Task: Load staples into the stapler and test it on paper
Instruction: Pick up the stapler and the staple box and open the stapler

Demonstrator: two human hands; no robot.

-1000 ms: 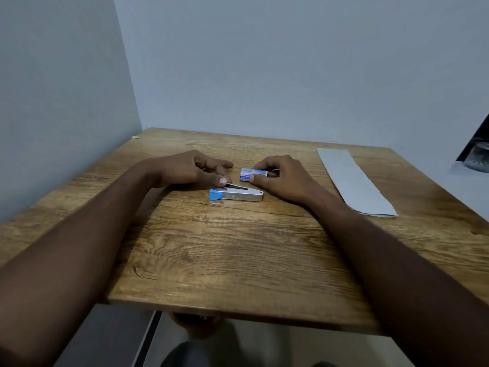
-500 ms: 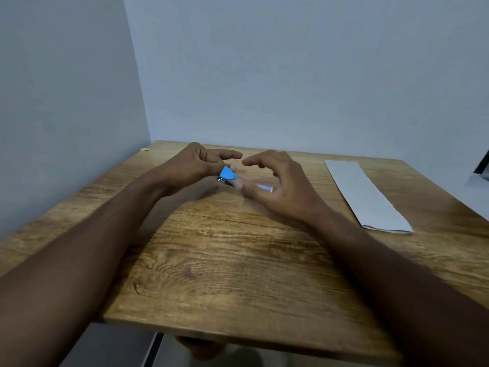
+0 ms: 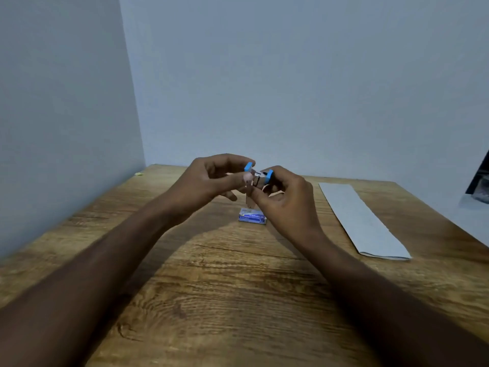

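Starting at the left wall: we see plain grey paint meeting the counter, a wood-grain top (a tiny yellowish scrap lies near its far left corner).
Left grip: raised above the counter with its fingers curled; thumb and forefinger are clamped on one blue end of the stapler.
The stapler: in the air between both grips, over the far half of the counter. We make out two blue plastic parts splayed apart, silver metal between them, and a metal strip hanging down. Whether staples sit inside, we cannot tell.
Staple box: small, blue and white, lying flat on the counter just below the stapler and apart from both grips.
Right grip: also raised and clamped on the stapler's other blue end and metal body, with the thumb on our side and the fingers wrapped behind.
Paper: a long pale folded strip, flat on the right side of the counter and running from far to near, well apart from the box and both grips.
Right edge: a dark object beyond the counter, cut off by the frame; we cannot tell what it is.
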